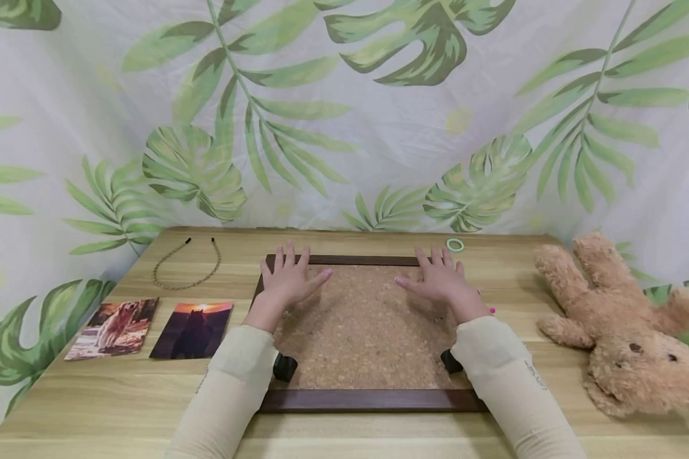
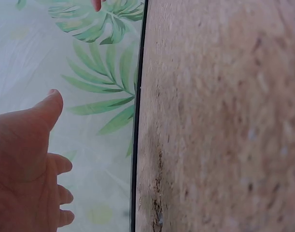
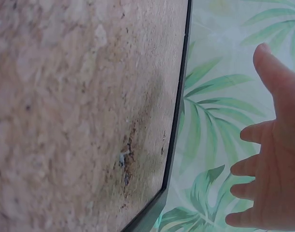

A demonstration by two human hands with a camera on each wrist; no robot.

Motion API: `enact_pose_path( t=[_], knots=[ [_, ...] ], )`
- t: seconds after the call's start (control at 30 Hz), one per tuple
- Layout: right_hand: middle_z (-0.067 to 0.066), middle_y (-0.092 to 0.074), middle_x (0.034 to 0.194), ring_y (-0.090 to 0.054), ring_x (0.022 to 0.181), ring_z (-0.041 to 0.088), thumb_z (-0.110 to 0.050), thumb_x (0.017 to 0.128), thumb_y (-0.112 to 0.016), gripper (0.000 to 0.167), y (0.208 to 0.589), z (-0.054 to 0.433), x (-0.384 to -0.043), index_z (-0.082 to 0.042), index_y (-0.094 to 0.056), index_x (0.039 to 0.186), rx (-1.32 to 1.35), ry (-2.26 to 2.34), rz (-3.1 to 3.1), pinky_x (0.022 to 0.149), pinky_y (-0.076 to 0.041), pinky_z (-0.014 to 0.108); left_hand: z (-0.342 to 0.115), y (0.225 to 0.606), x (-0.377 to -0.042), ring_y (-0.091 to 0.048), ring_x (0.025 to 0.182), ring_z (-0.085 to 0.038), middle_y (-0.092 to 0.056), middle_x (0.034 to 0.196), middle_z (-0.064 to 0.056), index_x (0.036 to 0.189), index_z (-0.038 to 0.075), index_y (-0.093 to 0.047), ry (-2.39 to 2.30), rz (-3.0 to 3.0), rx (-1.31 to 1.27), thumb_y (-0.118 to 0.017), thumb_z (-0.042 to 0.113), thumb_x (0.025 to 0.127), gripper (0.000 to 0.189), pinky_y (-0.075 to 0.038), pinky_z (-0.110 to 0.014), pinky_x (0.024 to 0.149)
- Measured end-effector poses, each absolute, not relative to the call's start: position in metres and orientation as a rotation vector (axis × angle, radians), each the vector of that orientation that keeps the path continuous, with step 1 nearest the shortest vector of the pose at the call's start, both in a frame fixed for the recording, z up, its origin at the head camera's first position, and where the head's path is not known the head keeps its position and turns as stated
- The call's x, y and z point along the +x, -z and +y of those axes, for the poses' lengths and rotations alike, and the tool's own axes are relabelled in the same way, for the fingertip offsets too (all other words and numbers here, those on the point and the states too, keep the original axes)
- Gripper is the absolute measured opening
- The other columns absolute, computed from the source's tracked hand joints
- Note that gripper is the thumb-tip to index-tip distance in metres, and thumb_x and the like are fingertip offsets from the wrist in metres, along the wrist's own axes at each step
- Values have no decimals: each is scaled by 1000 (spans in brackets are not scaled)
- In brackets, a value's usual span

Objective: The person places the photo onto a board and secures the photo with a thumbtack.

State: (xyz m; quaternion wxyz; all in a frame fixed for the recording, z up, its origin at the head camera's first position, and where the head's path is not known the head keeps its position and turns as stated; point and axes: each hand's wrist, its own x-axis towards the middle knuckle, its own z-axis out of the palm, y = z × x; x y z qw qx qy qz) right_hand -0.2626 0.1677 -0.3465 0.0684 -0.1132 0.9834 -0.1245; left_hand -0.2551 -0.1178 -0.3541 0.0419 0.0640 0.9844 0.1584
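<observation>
A cork board [image 1: 367, 331] with a dark brown frame lies flat in the middle of the table in the head view. My left hand [image 1: 289, 280] is over its upper left part, fingers spread and straight. Over the upper right part is my right hand [image 1: 439, 280], spread in the same way, thumb pointing inward. Neither hand holds anything. In the left wrist view the left hand [image 2: 21, 164] shows apart from the board's cork surface [image 2: 219, 116]. The right wrist view shows the right hand [image 3: 277, 154] likewise apart from the cork, which has a worn dark patch.
Left of the board lie a dog photo [image 1: 115, 328], a sunset photo [image 1: 192, 329] and a braided band [image 1: 186, 285] with black tips. A mint-green ring [image 1: 455, 240] is behind the board's right corner. A teddy bear [image 1: 614, 319] lies at right, a pink bead-like thing [image 1: 492, 310] nearer.
</observation>
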Motion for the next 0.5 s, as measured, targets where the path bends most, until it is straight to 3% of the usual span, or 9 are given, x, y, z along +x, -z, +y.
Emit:
enact_pose_path(
  t=[0.5],
  knots=[
    [24, -1, 139, 6, 124, 40, -67, 77, -35, 89, 343, 168, -263, -11, -9, 140, -345, 328, 2971, 93, -2, 58, -119, 350, -254, 12, 125, -35, 6, 141, -19, 140, 14, -10, -457, 3012, 189, -30, 64, 81, 80, 9, -60, 89]
  ],
)
